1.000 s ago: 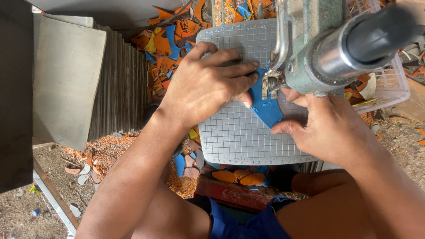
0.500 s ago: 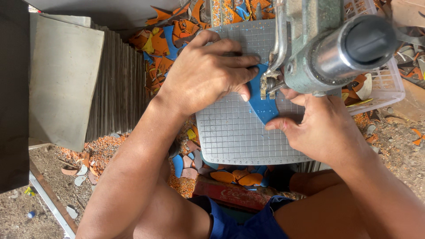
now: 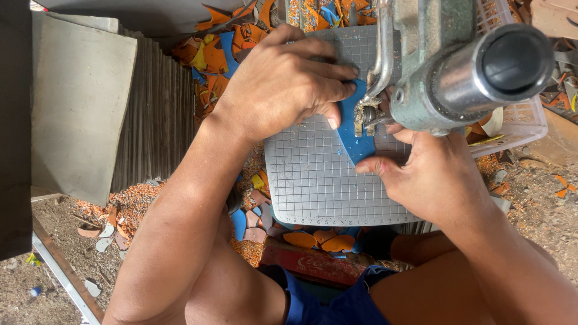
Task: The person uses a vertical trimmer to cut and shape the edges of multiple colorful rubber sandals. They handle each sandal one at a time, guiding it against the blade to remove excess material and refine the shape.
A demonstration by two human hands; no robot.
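Gritty workshop floor littered with orange and blue tile shards (image 3: 217,57); gridded cutting table (image 3: 313,180) bearing blue tile piece (image 3: 355,135); left hand (image 3: 283,84) pressing flat, right hand (image 3: 430,174) pinching edge, feeding further under cutter head (image 3: 439,66) than moments before

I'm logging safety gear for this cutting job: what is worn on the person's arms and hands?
Nothing is worn: the left hand and right hand are bare, with no gloves, rings or watch showing. Both forearms are uncovered, without sleeves. The only clothing in view is blue shorts.
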